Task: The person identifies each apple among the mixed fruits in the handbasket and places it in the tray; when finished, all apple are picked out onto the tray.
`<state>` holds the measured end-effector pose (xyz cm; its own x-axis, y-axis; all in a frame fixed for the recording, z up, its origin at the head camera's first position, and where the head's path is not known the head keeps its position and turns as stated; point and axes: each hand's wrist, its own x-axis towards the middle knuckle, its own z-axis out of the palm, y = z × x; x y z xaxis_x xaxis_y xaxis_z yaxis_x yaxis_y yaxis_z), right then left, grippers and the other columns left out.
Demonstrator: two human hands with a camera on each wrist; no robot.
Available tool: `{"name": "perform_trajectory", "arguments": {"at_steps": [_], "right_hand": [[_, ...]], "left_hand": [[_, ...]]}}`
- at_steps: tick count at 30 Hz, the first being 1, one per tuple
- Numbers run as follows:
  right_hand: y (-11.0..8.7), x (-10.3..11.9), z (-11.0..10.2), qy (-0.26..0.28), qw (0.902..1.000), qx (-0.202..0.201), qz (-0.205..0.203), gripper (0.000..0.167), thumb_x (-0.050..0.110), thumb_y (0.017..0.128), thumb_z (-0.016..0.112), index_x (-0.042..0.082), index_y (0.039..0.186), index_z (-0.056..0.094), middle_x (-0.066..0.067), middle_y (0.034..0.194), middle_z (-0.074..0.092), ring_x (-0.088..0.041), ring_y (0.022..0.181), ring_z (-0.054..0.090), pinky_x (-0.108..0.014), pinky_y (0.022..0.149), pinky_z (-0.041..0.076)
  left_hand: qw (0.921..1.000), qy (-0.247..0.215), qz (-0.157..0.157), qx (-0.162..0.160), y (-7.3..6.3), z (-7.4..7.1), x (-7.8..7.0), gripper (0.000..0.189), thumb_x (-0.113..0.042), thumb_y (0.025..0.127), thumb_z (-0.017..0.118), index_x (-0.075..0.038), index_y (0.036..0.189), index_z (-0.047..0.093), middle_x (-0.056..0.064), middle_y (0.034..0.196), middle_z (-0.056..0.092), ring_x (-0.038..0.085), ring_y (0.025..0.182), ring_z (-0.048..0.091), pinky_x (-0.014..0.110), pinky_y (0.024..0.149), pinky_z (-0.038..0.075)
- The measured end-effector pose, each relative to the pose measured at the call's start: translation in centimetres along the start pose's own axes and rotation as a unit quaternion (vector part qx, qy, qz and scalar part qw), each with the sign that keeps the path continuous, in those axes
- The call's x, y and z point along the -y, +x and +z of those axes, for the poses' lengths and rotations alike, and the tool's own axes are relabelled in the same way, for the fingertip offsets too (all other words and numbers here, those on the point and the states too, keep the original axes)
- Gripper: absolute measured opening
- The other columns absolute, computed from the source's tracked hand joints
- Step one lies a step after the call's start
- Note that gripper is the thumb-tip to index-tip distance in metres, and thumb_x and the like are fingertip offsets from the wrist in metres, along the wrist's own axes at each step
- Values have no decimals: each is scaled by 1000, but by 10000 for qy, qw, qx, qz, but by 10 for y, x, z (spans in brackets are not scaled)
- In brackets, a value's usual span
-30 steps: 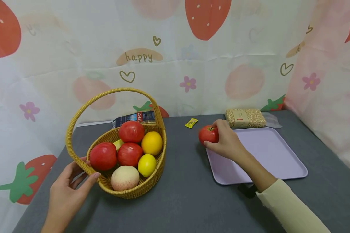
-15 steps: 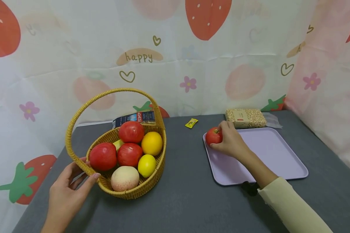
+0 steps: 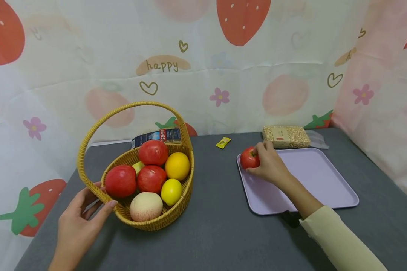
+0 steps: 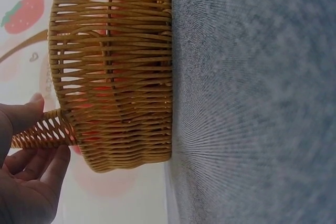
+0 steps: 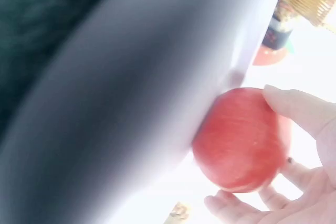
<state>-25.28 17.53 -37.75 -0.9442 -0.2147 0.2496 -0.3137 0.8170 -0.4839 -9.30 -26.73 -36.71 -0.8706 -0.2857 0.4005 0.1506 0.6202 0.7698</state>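
My right hand (image 3: 268,162) holds a red apple (image 3: 248,158) between thumb and fingers, over the far left corner of the lilac tray (image 3: 312,180). In the right wrist view the apple (image 5: 241,140) sits right at the tray surface, with the fingers curved along its side. At the left, my left hand (image 3: 79,218) grips the lower end of the handle of a wicker basket (image 3: 169,218). The left wrist view has thumb and fingers on either side of that woven handle (image 4: 44,131). Inside the basket lie several red apples (image 3: 151,178), an orange (image 3: 177,166), a lemon (image 3: 171,192) and a peach (image 3: 146,207).
Behind the tray lies a clear bag of pale beans or grains (image 3: 286,137). A small yellow wrapped candy (image 3: 223,142) lies near the table's back edge. A dark blue package (image 3: 156,136) is partly hidden behind the basket. A printed curtain (image 3: 203,75) hangs behind the grey table (image 3: 217,226).
My right hand has carried the apple a little to the right, from beside the tray's left edge to its far left corner, then stayed there. The left hand and basket have not moved.
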Motion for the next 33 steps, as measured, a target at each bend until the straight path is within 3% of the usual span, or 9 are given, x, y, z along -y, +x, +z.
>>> {"name": "perform_trajectory", "arguments": {"at_steps": [7,11,16,25,33], "right_hand": [[1,19,-2,-147,9995,-151,-219,37,16,80,81,2,106,59,-29,128,48,-49,117,45,-62,93,47],[3,43,1,159,9959,-386,-802,35,15,82,81,3,109,64,-24,130,52,-45,120,46,-58,92,50],[7,80,12,558,9842,-416,-1626,33,14,83,83,4,109,66,-15,118,60,-32,110,57,-48,92,53],[10,146,42,634,9763,125,-2067,35,24,90,78,5,116,66,-9,117,64,-24,102,60,-38,86,56],[14,194,77,1086,9692,1174,-1872,40,38,95,70,8,120,68,-3,110,67,-18,96,59,-26,78,53]], "left_hand": [[10000,-43,29,7,1,1,1,59,-8,84,83,1,136,56,13,129,61,0,106,58,7,85,48],[10000,-13,17,6,1,0,1,59,-10,84,83,0,136,56,14,129,60,0,106,58,6,85,48],[10000,23,-13,16,1,0,2,59,-11,85,83,0,136,56,13,129,61,-3,105,58,7,85,48],[9998,-156,90,12,0,-1,5,60,-7,84,83,-2,137,56,12,128,61,-7,102,57,7,85,48],[9999,-99,-4,22,0,0,3,58,-8,84,82,0,136,56,13,128,61,-6,101,58,7,84,48]]}}
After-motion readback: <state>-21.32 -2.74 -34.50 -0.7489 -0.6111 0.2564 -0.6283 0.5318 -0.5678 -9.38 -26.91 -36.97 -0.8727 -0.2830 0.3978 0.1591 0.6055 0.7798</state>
